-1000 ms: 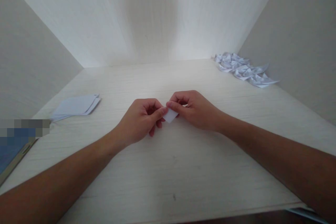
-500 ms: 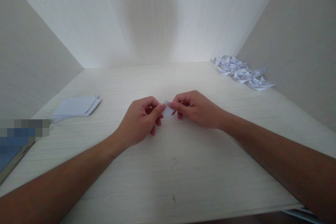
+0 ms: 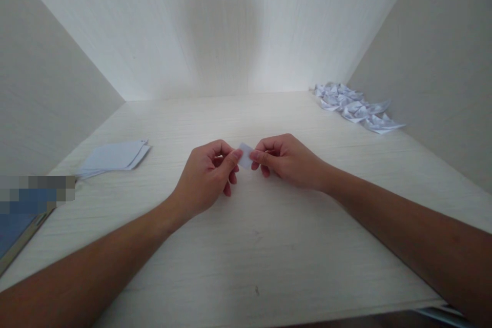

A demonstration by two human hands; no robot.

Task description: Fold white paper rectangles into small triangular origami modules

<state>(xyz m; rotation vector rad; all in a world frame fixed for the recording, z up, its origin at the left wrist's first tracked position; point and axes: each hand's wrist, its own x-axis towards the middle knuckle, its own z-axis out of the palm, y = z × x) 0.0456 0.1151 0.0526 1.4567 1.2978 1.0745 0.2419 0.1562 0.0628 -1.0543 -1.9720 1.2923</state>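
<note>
While the pale counter (image 3: 246, 246) is lying as it was, with the heap of folded paper pieces (image 3: 357, 108) sitting in the upper right of the frame and the flat stack of sheets (image 3: 115, 156) sitting at the left, my left hand (image 3: 205, 177) and right hand (image 3: 290, 160) are meeting at the centre. Both grips are pinching the small white paper piece (image 3: 245, 155) between thumb and fingertips, just above the counter. It is showing smaller and sitting higher than a second ago, so I am judging the fold to be tightening.
</note>
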